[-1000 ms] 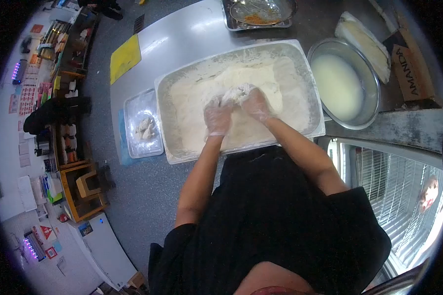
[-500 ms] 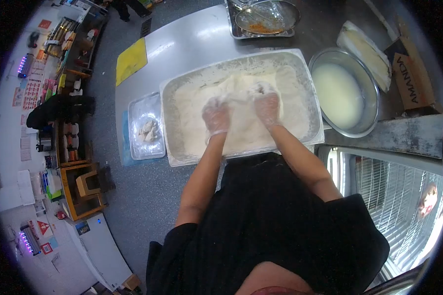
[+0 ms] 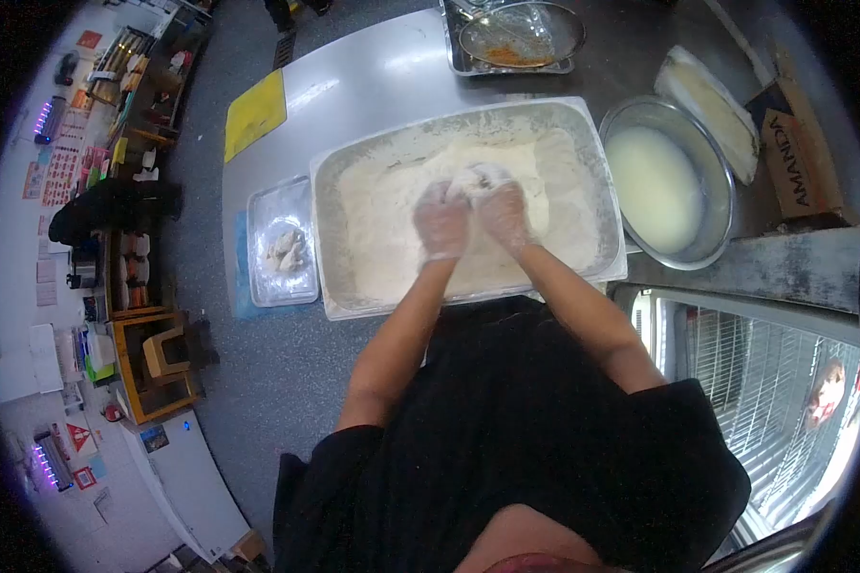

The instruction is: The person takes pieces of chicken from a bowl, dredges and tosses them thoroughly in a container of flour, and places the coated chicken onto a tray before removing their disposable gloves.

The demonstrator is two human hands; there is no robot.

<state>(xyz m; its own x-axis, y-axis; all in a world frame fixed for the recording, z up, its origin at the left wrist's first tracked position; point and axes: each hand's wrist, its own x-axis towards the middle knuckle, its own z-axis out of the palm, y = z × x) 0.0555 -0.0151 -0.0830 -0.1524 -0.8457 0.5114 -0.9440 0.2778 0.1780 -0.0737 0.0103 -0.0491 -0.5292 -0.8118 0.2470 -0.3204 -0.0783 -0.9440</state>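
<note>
A large pale tub [image 3: 327, 277] holds a bed of white flour [image 3: 382, 258]. Over its middle, my left hand [image 3: 442, 222] and my right hand [image 3: 504, 212] are brought together, both in clear gloves dusted with flour. Between their curled fingers is a whitish, flour-coated lump [image 3: 476, 179], whose kind I cannot make out. Motion smears the left fingers somewhat. Left of the tub, a metal tray [image 3: 296, 291] carries several small floured pieces [image 3: 285, 251].
Right of the tub stands a steel bowl [image 3: 726, 215] of pale, milky liquid [image 3: 652, 186]. Beyond it are a wrapped bag [image 3: 707, 110] and an AMANDA carton [image 3: 793, 172]. A yellow cloth [image 3: 256, 115] and a pan of orange crumbs [image 3: 521, 55] lie farther back. A person [image 3: 91, 212] stands far left.
My hands have come closer together over the flour, the left one moving right and the right one slightly left. The floured lump now sits between them.
</note>
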